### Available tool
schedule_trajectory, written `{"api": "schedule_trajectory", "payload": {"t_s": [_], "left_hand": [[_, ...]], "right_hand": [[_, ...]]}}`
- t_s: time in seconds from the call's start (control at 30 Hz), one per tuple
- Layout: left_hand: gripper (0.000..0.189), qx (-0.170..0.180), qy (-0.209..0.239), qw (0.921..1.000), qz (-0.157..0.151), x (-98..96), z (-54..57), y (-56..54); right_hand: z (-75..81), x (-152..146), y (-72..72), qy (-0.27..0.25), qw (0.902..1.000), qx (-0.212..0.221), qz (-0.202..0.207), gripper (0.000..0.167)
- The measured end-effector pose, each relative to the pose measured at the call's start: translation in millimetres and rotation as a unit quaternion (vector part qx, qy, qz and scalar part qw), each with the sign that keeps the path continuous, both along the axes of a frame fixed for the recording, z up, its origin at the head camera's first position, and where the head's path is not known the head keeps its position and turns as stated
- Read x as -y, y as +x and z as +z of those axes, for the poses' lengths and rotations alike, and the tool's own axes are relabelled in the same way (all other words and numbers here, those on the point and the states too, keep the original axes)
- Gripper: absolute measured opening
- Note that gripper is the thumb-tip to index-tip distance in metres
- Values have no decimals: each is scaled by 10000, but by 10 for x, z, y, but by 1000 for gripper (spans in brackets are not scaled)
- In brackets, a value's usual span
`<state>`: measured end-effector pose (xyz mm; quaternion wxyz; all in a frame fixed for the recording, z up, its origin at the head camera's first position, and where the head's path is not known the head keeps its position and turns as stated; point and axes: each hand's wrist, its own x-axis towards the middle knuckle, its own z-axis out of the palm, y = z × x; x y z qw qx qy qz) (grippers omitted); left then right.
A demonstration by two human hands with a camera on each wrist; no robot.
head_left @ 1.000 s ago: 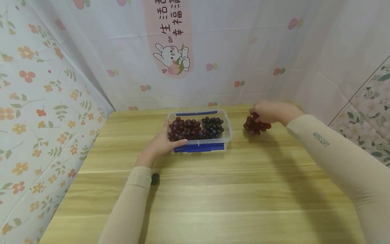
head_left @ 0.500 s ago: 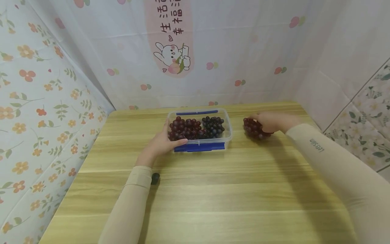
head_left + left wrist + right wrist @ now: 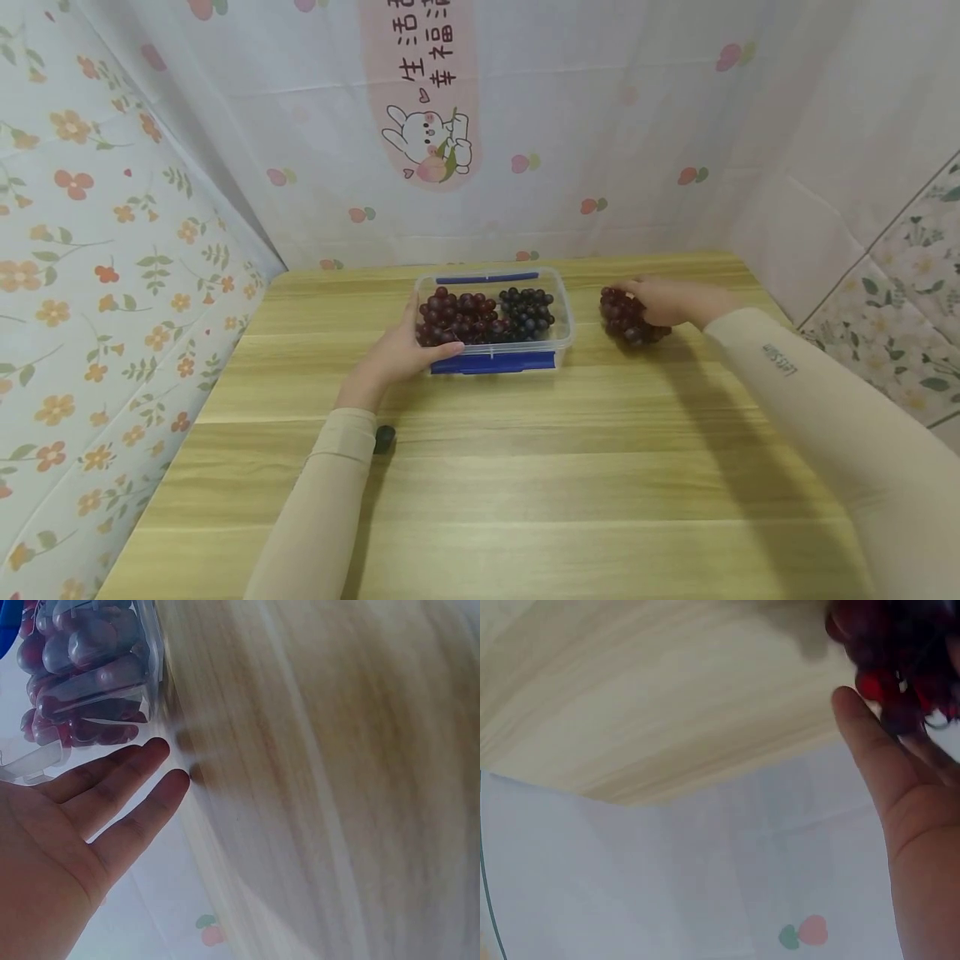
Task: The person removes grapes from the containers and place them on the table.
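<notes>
A clear plastic box (image 3: 567, 333) with blue clips stands at the back middle of the table, its top uncovered. Inside, dark red grapes (image 3: 455, 315) fill the left part and a near-black bunch of grapes (image 3: 527, 313) lies on the right. My left hand (image 3: 397, 346) rests against the box's left end, thumb along the front rim, other fingers straight. The left wrist view shows those fingers (image 3: 142, 819) spread beside the box wall. To the right of the box, my right hand (image 3: 663, 300) holds a red bunch of grapes (image 3: 624, 317); part of it is hidden behind the fingers.
A small dark object (image 3: 384, 439) lies beside my left sleeve on the wooden table (image 3: 517, 483). A printed white cloth (image 3: 637, 125) hangs right behind the table's back edge, and a flowered cloth (image 3: 135, 333) borders the left side.
My right hand has come down slightly, now more to the side of the red bunch, which sits differently under the fingers. My left hand and the box stay in place.
</notes>
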<state>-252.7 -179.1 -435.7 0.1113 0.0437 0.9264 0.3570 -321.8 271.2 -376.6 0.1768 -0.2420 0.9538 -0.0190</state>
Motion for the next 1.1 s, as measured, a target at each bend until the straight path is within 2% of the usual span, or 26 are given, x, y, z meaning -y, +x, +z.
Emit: {"api": "schedule_trajectory", "payload": {"t_s": [0.2, 0.6, 0.83, 1.1], "left_hand": [[141, 20, -64, 10000, -21, -16, 18, 7], [137, -45, -61, 10000, -43, -22, 24, 10], [138, -34, -46, 10000, -41, -18, 20, 12], [139, 12, -60, 10000, -7, -27, 24, 13]], "right_hand": [[185, 6, 0, 28, 9999, 3, 118, 64], [499, 159, -66, 278, 9992, -39, 284, 60], [734, 362, -31, 297, 9981, -95, 530, 57], [983, 703, 0, 485, 9971, -38, 588, 56]]}}
